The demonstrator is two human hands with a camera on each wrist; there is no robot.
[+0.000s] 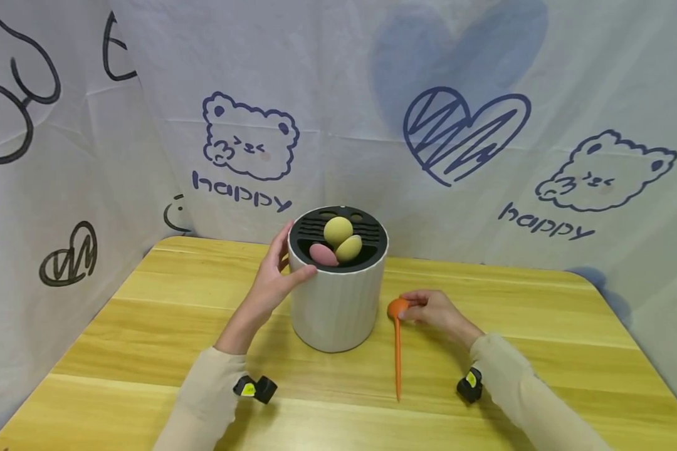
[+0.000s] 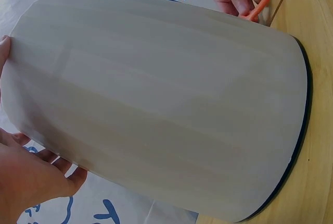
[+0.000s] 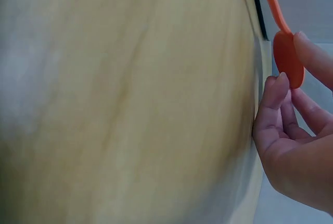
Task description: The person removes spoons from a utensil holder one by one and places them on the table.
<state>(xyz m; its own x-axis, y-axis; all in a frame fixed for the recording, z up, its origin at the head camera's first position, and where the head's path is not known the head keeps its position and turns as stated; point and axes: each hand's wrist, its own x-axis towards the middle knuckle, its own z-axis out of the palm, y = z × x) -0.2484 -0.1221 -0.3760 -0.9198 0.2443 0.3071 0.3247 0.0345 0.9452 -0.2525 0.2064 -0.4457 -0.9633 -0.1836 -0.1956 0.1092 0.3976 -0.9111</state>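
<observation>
Head view: on the wooden worktop, the orange spoon lies just to the right of the ribbed white container, its thin handle pointing towards the person. The right grip, a bare hand, pinches the spoon's rounded head between thumb and fingers; whether the handle's tip touches the wood, I cannot tell. The left grip clasps the container at its upper left side, thumb over the front of the rim.

The spoon looks light, stiff and smooth, probably plastic. Held by its head, the long handle could swing; a pinch further along the handle should balance better. The container seems rigid, its ribs giving some purchase, so the sides below the black slotted top suit a hold. The yellow ball, yellow oval and pink oval resting there might roll if it tips.
</observation>
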